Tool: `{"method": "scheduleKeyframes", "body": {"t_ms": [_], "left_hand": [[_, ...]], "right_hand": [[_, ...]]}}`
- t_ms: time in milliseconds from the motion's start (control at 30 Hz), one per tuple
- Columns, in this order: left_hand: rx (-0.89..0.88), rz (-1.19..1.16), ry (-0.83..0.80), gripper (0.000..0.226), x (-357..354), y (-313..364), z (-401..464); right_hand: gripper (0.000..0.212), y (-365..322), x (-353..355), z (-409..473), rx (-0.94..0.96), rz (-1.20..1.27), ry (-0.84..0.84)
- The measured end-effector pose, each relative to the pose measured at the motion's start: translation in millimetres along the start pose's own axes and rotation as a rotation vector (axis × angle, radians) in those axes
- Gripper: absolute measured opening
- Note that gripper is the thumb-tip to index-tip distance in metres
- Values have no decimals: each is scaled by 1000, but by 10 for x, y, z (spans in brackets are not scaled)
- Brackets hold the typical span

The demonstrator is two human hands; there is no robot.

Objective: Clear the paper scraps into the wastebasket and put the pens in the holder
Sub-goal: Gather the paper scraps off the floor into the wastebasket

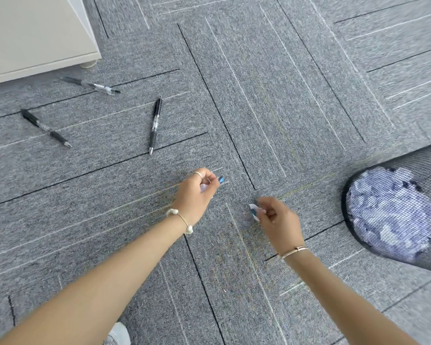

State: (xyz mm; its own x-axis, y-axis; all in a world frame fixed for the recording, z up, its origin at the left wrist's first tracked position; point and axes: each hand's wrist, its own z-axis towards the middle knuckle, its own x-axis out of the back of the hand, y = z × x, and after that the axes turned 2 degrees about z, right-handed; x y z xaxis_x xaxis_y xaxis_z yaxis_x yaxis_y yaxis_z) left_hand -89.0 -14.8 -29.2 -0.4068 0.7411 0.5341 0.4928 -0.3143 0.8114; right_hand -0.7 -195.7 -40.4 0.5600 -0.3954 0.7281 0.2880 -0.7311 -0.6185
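My left hand (197, 192) hovers low over the grey carpet, fingers curled round a small white paper scrap (203, 188) that peeks out under the palm. My right hand (276, 217) pinches another white scrap (253, 210) between thumb and fingertips. A black mesh wastebasket (345, 207) lies tilted at the right edge, with white paper pieces showing through its mesh. Three black pens lie on the carpet at the left: one (92, 85) near the cabinet, one (45, 128) far left, one (155, 124) closest to my left hand. No pen holder is in view.
A pale cabinet (35, 46) on small feet fills the top left corner. A white shoe tip (118, 334) shows at the bottom edge between my arms. Grey carpet tiles with dark and light stripes stretch across the whole view.
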Motion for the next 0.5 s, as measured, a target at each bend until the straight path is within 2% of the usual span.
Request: {"method": "scheduleKeyframes", "body": {"t_ms": [133,300,500], "left_hand": [[3,-1,6,12,-31,56,33],[0,-27,6,11,-29,60,18],[-14,29,0,9,-59,-14,-24]], "right_hand": [[23,-33,-3,37,50,-27,20],[11,7,-64,29,172,-84,118],[10,-17,-125,28,83,-81,132]]}}
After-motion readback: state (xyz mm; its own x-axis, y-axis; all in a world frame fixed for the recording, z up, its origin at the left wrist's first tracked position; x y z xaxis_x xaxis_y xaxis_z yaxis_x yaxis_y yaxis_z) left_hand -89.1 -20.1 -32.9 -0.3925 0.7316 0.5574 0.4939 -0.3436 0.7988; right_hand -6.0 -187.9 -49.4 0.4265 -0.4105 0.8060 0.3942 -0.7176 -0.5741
